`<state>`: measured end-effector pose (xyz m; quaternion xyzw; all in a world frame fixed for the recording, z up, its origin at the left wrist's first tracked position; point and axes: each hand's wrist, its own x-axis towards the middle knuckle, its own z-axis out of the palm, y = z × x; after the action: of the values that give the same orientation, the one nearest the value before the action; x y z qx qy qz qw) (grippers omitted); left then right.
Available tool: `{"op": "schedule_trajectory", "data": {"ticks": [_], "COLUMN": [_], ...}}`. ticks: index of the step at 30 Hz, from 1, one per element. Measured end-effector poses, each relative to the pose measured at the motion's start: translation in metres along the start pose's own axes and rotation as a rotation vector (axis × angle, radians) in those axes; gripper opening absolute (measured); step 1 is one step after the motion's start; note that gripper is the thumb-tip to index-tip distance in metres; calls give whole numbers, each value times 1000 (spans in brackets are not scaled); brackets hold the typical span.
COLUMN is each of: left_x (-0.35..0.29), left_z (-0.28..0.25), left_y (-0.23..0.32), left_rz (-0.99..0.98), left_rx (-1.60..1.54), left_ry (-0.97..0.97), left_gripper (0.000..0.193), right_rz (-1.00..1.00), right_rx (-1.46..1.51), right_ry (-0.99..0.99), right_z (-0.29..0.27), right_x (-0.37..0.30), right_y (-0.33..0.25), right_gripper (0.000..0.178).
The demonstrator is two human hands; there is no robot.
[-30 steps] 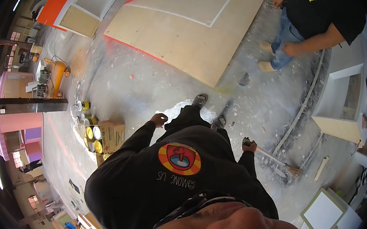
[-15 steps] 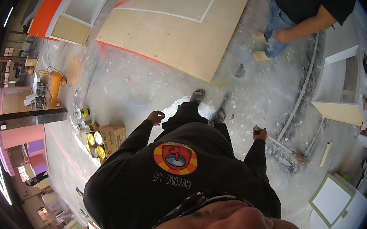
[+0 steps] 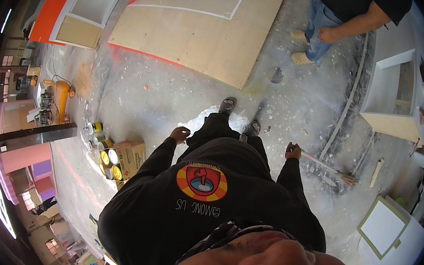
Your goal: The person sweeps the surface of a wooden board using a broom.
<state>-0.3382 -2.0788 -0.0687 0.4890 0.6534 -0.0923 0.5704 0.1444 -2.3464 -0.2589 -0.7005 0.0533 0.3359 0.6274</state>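
The broom lies to my right, its long axis running from beside my right grip outward and slightly back to the bristles. That grip is nearer; its fingers curl, but I can't tell whether they touch the handle or pinch anything. My left grip hangs across my body, fingers bent, closure unclear. Past the bristles lies a wood strip; a cabinet stands farther forward, a plywood board ahead, a cardboard box leftward.
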Motion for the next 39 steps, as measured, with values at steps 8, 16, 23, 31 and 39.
{"op": "schedule_trajectory", "data": {"ticks": [8,16,23,31,39], "left_x": [6,3,10,29,30], "left_z": [4,-1,-3,-6,2], "left_y": [-4,2,0,-15,1], "left_rz": [49,32,37,242,207], "left_rx": [-45,48,16,293,133], "left_ry": [15,-7,-12,69,7], "left_gripper": [17,22,22,26,19], "right_rz": [591,555,551,577,566], "right_rx": [735,713,666,618,603], "right_ry": [497,400,337,360,363], "right_z": [13,0,6,8,7], "right_x": [-43,-38,-36,-37,-47], "right_y": [-41,-53,-58,-62,-60], "right_gripper": [26,34,35,35,33]}}
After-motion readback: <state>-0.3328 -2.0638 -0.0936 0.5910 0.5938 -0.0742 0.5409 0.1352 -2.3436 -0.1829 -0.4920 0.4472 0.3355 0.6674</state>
